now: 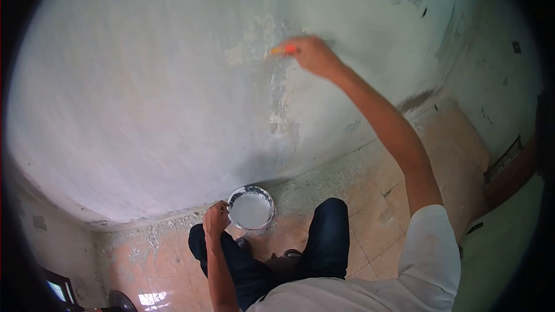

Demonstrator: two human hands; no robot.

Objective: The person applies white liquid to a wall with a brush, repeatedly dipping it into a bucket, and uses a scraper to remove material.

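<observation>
My right hand [315,56], arm stretched up to the wall, is closed round a paintbrush [283,50] with an orange and red handle. Its tip points left at the wall; blur hides the bristles. Behind it runs a rough, patchy strip of wall [278,104] with flaking paint. Low down, my left hand [215,218] has its fingers curled at the left rim of a round bucket [273,211], beside my knee. Whitish paint [250,209] fills part of the bucket, and dark and white smears mark its rim.
The pale wall [144,104] spans the view ahead and meets a tiled floor [370,228] strewn with flakes and dust along the wall's foot. My bent knees [330,231] flank the bucket's near side. A dark round object [121,300] stands at lower left.
</observation>
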